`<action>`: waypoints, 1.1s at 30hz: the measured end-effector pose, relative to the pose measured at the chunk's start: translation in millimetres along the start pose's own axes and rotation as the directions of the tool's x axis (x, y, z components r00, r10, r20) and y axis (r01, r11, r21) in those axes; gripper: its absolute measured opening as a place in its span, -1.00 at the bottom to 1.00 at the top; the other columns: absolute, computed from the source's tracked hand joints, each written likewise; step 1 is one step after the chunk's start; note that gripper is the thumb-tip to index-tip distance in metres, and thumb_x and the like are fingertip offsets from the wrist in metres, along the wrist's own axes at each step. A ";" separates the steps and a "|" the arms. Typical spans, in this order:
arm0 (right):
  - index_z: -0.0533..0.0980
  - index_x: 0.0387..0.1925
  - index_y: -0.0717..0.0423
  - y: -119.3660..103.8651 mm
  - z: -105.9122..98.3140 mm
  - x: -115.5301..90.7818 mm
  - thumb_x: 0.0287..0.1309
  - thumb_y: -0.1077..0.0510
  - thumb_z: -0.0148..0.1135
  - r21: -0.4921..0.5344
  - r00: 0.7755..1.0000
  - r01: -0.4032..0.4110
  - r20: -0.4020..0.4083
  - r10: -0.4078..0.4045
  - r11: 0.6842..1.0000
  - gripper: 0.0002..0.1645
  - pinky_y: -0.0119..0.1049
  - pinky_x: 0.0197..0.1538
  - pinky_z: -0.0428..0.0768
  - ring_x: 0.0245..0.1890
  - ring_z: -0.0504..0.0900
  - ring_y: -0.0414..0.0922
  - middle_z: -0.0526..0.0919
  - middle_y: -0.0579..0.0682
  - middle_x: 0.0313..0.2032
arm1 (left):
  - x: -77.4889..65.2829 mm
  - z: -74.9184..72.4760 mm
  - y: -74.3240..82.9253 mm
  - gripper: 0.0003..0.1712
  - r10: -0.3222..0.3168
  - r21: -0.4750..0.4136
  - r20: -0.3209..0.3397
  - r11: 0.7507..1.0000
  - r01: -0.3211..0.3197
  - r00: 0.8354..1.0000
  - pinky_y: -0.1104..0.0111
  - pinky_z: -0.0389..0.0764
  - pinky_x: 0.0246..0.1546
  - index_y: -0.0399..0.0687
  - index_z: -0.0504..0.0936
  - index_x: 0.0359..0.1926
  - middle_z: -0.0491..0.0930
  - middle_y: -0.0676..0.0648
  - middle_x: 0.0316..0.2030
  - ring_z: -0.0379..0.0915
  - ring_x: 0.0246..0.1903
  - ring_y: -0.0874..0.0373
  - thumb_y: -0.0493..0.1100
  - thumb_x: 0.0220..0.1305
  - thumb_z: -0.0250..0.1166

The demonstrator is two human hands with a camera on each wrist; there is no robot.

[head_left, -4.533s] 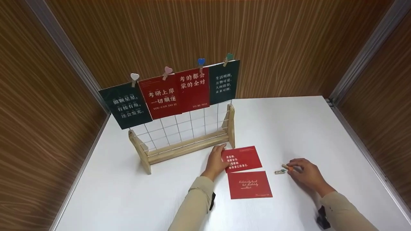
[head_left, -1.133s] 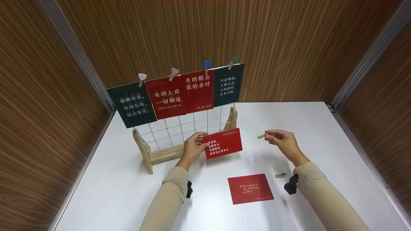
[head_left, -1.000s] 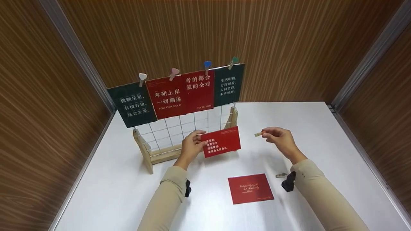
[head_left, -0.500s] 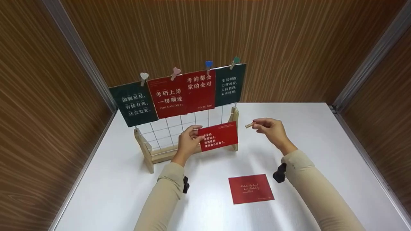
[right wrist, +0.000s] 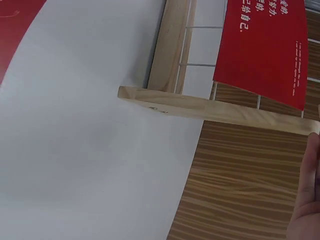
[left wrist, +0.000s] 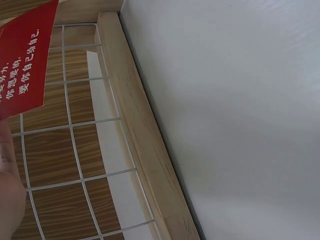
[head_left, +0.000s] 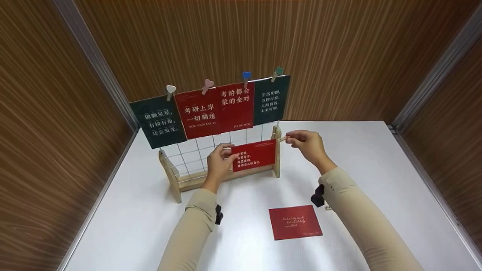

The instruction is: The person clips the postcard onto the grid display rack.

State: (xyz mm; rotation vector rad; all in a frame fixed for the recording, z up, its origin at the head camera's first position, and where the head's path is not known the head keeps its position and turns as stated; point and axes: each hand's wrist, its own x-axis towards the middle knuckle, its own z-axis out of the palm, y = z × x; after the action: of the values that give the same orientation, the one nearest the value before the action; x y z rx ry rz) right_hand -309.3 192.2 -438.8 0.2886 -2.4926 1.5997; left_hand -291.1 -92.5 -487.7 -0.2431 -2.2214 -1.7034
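In the head view my left hand (head_left: 219,162) pinches the left end of a red card (head_left: 254,155) with white writing. The card stands upright in front of the lower right part of the wire grid (left wrist: 70,125), close to the rack's wooden end post (head_left: 277,162). A small wooden clothespin (head_left: 282,139) is pinched in my right hand (head_left: 307,146), its tip right at the card's upper right corner. Only part of my left hand (left wrist: 9,192) shows in its wrist view, below the card (left wrist: 25,65). The right wrist view has my right fingers (right wrist: 309,170) beside the post's top.
Two green cards (head_left: 158,122) (head_left: 272,99) and two red cards (head_left: 197,113) (head_left: 235,107) hang along the grid's top under heart clothespins (head_left: 171,89). Another red card (head_left: 295,222) lies on the white table (head_left: 124,229). A second clothespin (head_left: 328,208) is partly behind my right sleeve.
My left hand has lifted the red card off the table and brought it to the grid. My right hand has carried the clothespin up and leftward to the card's corner.
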 end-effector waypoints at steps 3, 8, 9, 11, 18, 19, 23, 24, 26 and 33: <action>0.62 -0.14 0.33 -5.4 4.9 4.2 0.15 0.32 0.27 -0.031 0.999 0.037 -0.015 -0.037 0.999 -0.77 -0.39 -0.21 0.63 -0.24 0.67 0.02 0.70 0.13 -0.24 | 0.5 1.2 0.0 -0.73 0.001 0.013 -0.020 1.000 -0.001 1.000 0.31 0.62 -0.31 -0.20 0.60 -0.15 0.69 -0.09 -0.41 0.60 -0.40 0.09 -0.38 0.09 0.39; 0.63 -0.16 0.29 -12.7 12.0 9.2 0.15 0.30 0.28 -0.109 0.996 0.079 -0.029 -0.082 0.991 -0.79 -0.36 -0.18 0.63 -0.24 0.65 -0.02 0.70 0.10 -0.24 | 2.9 1.7 0.5 -0.75 -0.003 0.008 -0.040 1.000 0.003 0.999 0.32 0.62 -0.29 -0.19 0.60 -0.17 0.69 -0.08 -0.40 0.60 -0.39 0.10 -0.37 0.08 0.40; 0.63 -0.16 0.28 -14.0 13.4 9.7 0.15 0.30 0.28 -0.127 0.995 0.085 -0.030 -0.090 0.988 -0.79 -0.34 -0.16 0.63 -0.23 0.65 -0.03 0.70 0.10 -0.23 | 3.4 1.5 0.8 -0.75 -0.004 0.005 -0.041 1.000 0.005 0.999 0.32 0.62 -0.29 -0.19 0.60 -0.17 0.69 -0.08 -0.40 0.60 -0.38 0.10 -0.36 0.09 0.40; 0.63 -0.16 0.26 -16.5 15.8 10.8 0.15 0.29 0.27 -0.157 0.994 0.096 -0.031 -0.102 0.983 -0.79 -0.29 -0.11 0.62 -0.21 0.64 -0.05 0.69 0.09 -0.22 | 4.2 1.1 1.5 -0.75 -0.007 -0.002 -0.043 1.000 0.007 0.999 0.33 0.62 -0.28 -0.19 0.59 -0.16 0.69 -0.08 -0.38 0.60 -0.36 0.10 -0.35 0.10 0.39; 0.65 -0.14 0.22 -24.5 23.8 15.9 0.14 0.29 0.28 -0.217 0.990 0.124 -0.032 -0.134 0.968 -0.77 -0.19 -0.06 0.60 -0.18 0.62 -0.05 0.69 0.08 -0.19 | 8.5 -1.4 1.8 -0.73 0.011 -0.007 -0.079 1.000 -0.012 0.997 0.33 0.61 -0.27 -0.22 0.60 -0.17 0.69 -0.10 -0.39 0.59 -0.34 0.11 -0.37 0.07 0.41; 0.65 -0.13 0.22 -25.5 24.9 16.6 0.15 0.29 0.28 -0.223 0.990 0.127 -0.034 -0.138 0.967 -0.77 -0.19 -0.07 0.60 -0.18 0.62 -0.05 0.69 0.08 -0.18 | 9.2 -1.9 1.7 -0.73 0.015 -0.006 -0.087 1.000 -0.016 0.996 0.34 0.61 -0.27 -0.23 0.60 -0.18 0.69 -0.10 -0.39 0.60 -0.33 0.12 -0.37 0.06 0.42; 0.65 -0.15 0.23 -28.9 28.6 18.4 0.15 0.31 0.27 -0.235 0.987 0.140 -0.043 -0.154 0.962 -0.79 -0.20 -0.11 0.60 -0.20 0.61 -0.06 0.69 0.08 -0.19 | 11.0 -3.1 2.4 -0.73 0.019 -0.012 -0.102 1.000 -0.020 0.995 0.35 0.61 -0.26 -0.23 0.60 -0.18 0.69 -0.09 -0.40 0.60 -0.32 0.13 -0.39 0.05 0.42; 0.66 -0.15 0.23 -29.4 29.4 18.6 0.15 0.32 0.27 -0.239 0.986 0.144 -0.045 -0.159 0.960 -0.79 -0.20 -0.12 0.60 -0.20 0.61 -0.06 0.69 0.08 -0.20 | 11.2 -3.4 2.5 -0.72 0.016 -0.017 -0.102 1.000 -0.018 0.995 0.35 0.61 -0.27 -0.23 0.60 -0.18 0.69 -0.09 -0.40 0.60 -0.32 0.14 -0.39 0.05 0.41; 0.66 -0.17 0.23 -30.0 31.0 19.4 0.15 0.33 0.27 -0.253 0.984 0.155 -0.050 -0.173 0.955 -0.81 -0.20 -0.12 0.59 -0.21 0.61 -0.05 0.69 0.08 -0.22 | 11.6 -3.6 3.3 -0.72 0.013 -0.025 -0.101 1.000 -0.015 0.995 0.35 0.62 -0.28 -0.22 0.60 -0.17 0.69 -0.09 -0.40 0.61 -0.34 0.14 -0.39 0.06 0.41; 0.67 -0.20 0.21 -32.2 37.6 21.6 0.16 0.33 0.26 -0.280 0.979 0.155 -0.083 -0.185 0.947 -0.83 -0.21 -0.12 0.59 -0.21 0.61 -0.06 0.68 0.07 -0.22 | 12.7 -4.9 4.9 -0.73 0.045 -0.023 -0.106 0.999 -0.047 0.993 0.35 0.63 -0.31 -0.22 0.59 -0.17 0.69 -0.10 -0.39 0.62 -0.35 0.14 -0.38 0.08 0.40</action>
State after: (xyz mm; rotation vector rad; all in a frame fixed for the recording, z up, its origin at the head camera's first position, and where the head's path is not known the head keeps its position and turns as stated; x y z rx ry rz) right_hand -323.5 143.3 -420.9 0.3568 -2.4872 1.1585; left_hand -300.5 -96.6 -477.6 -0.2040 -2.1042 -1.6811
